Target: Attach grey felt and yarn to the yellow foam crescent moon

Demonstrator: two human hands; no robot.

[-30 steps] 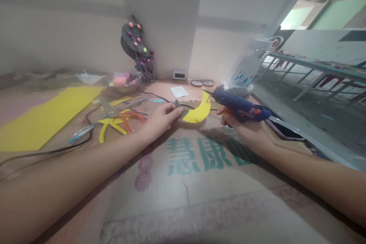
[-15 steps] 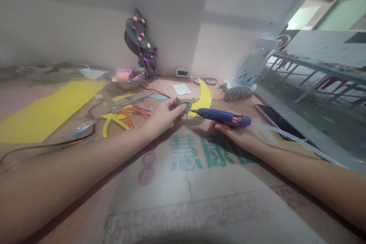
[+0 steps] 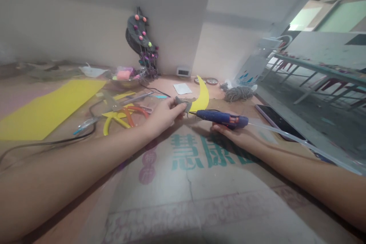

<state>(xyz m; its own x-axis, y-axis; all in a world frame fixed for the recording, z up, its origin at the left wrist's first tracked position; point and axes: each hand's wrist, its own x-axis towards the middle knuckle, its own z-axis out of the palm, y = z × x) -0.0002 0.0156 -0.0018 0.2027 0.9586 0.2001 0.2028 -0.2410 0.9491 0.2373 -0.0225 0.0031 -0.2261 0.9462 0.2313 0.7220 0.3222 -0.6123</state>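
My left hand (image 3: pixel 162 115) pinches the lower tip of a yellow crescent (image 3: pixel 201 99), where grey yarn (image 3: pixel 183 103) is wound round it. The crescent stands up from my fingers, curving away to the right. My right hand (image 3: pixel 233 134) grips a blue glue gun (image 3: pixel 221 118) held level, its nozzle pointing left and nearly touching the yarn-wrapped tip. A clear glue stick (image 3: pixel 286 134) trails out of the gun's back to the right. Both hands work above a cardboard sheet (image 3: pixel 200 175) with green printed characters.
Left of my hands lie orange-handled scissors (image 3: pixel 130 113), yellow offcuts, a pen and a black cable. A large yellow sheet (image 3: pixel 42 108) lies far left. A bundle of grey yarn (image 3: pixel 238 92) and a phone (image 3: pixel 276 121) sit to the right. A dark decorated crescent (image 3: pixel 140 42) leans on the wall.
My right hand swung the glue gun down from pointing up-left to lying level, bringing the nozzle to the wrapped tip. The crescent tilted more upright in my left hand.
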